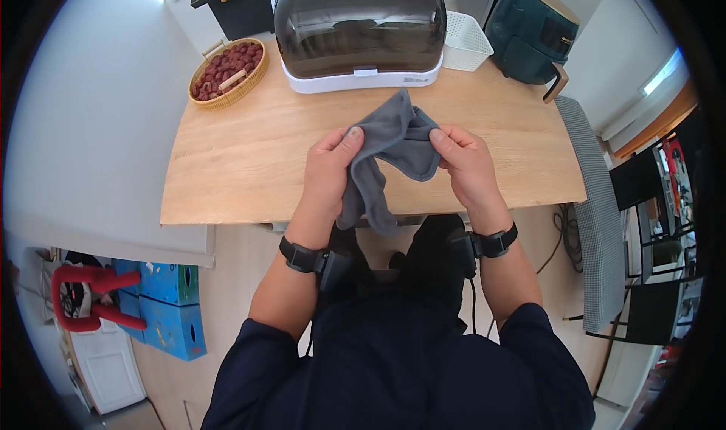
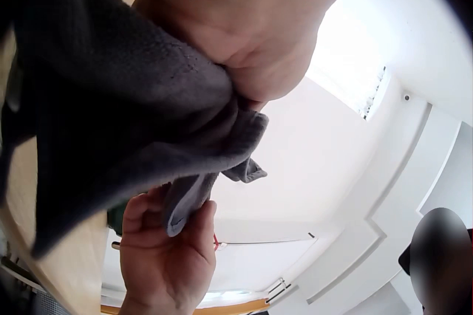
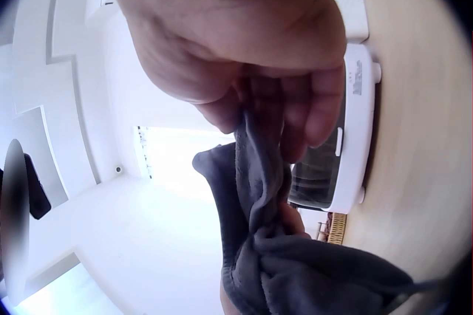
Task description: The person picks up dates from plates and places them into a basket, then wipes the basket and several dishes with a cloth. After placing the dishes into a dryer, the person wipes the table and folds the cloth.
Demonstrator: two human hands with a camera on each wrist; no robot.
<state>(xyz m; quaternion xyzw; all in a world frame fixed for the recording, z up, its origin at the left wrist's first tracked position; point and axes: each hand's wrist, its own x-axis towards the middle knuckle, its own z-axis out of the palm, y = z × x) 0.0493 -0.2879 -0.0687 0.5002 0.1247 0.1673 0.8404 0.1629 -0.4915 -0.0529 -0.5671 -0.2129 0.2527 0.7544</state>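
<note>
A dark grey cloth (image 1: 389,139) with a stitched edge hangs bunched between both hands, over the front part of the wooden table. The left hand (image 1: 330,165) pinches its left side, thumb on top, and a long fold droops below past the table's front edge. On the opposite side the right hand (image 1: 465,161) pinches a corner between thumb and fingers. In the left wrist view the cloth (image 2: 126,101) covers the left fingers. Seen from the right wrist, the cloth (image 3: 259,175) runs down from the right fingertips in folds.
A white bin with a dark see-through lid (image 1: 359,29) stands at the table's back. Left of it sits a wicker basket of dark red fruit (image 1: 261,71); right of it, a white plastic basket (image 1: 465,44) and a green air fryer (image 1: 529,33). A grey bench (image 1: 594,203) flanks the table (image 1: 249,158).
</note>
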